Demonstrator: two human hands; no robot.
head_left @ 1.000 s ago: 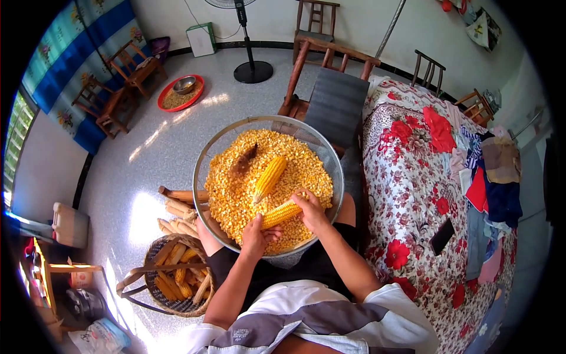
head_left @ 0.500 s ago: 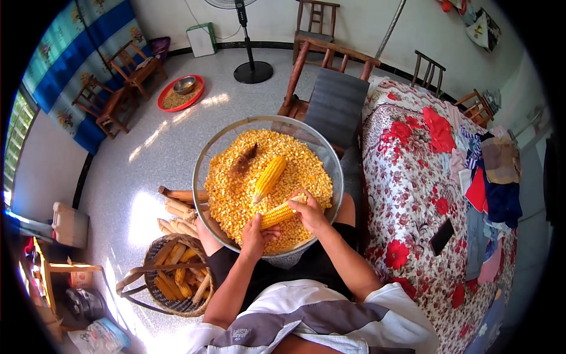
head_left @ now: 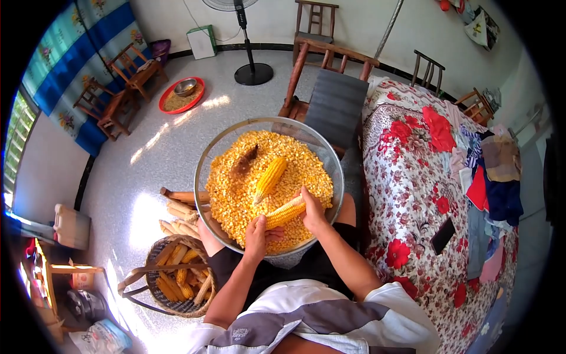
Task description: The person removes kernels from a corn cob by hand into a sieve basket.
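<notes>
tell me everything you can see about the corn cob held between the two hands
The corn cob is yellow and long, with kernels in close rows; its end by the right hand looks paler, perhaps partly stripped. It slants, that end farther from the person, with the left hand gripping the nearer end. It is above loose kernels in a round mesh sieve; whether it touches them is unclear.

Through my remote view I see yellow cobs, golden kernels, a red tray, a white bedspread with red flowers, and a curtain of blue bands with floral print.
</notes>
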